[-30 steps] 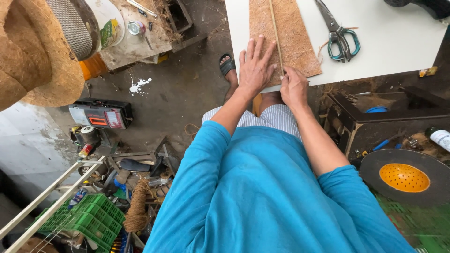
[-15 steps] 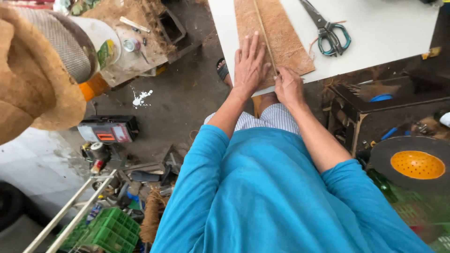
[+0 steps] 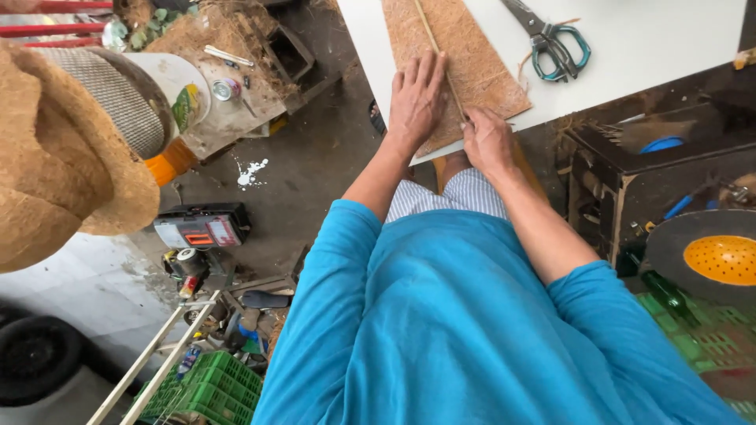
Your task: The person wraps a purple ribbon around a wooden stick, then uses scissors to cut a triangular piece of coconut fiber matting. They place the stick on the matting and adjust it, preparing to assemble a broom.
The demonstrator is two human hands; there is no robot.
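On the white table (image 3: pixel 654 55), fibre mat (image 3: pixel 472 63) under left hand (image 3: pixel 415 98), right hand (image 3: pixel 487 138) at its edge

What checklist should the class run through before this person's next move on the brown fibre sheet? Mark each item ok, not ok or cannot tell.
1. Left hand lies flat on the fibre sheet, pinning it: ok.
2. Thin stick lies lengthwise on the sheet: ok.
3. Right hand is at the stick's near end; the grip itself is hidden: cannot tell.
4. Sheet lies fully on the white table: not ok, its near edge overhangs.
5. Scissors lie apart from both hands: ok.
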